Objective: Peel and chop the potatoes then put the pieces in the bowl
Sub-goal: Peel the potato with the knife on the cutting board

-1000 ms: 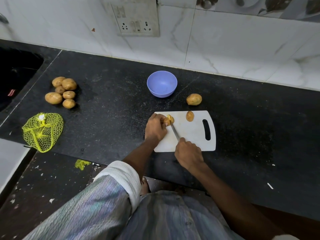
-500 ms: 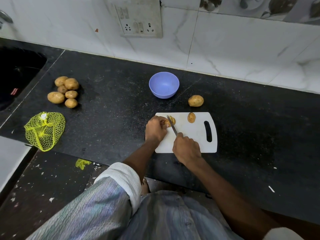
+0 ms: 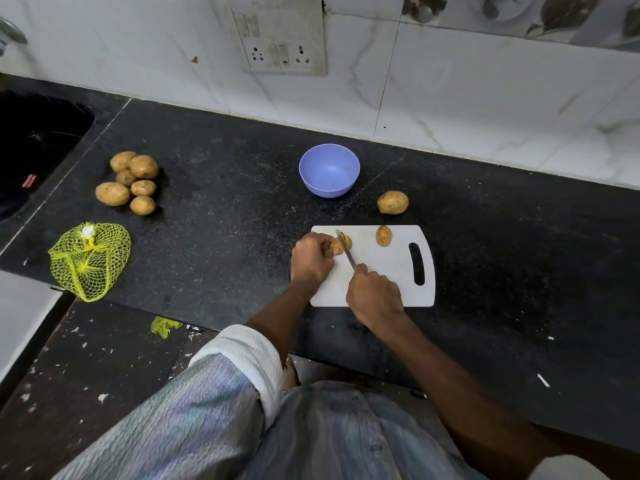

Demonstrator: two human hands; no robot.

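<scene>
A white cutting board (image 3: 388,268) lies on the black counter. My left hand (image 3: 310,259) pinches a potato piece (image 3: 341,244) at the board's far left corner. My right hand (image 3: 374,296) grips a knife (image 3: 346,249), whose blade lies across that piece. Another potato half (image 3: 383,235) rests further right on the board. A whole potato (image 3: 392,202) sits just beyond the board. The empty purple bowl (image 3: 329,170) stands behind the board, apart from both hands.
Several whole potatoes (image 3: 130,183) lie in a pile at the left. A yellow net bag (image 3: 89,259) sits near the counter's front edge. A dark sink (image 3: 31,150) is at the far left. A tiled wall with a socket plate (image 3: 282,36) runs behind.
My right hand has moved the knife forward and left so its blade now lies over the piece held by my left hand. The left hand stays in place.
</scene>
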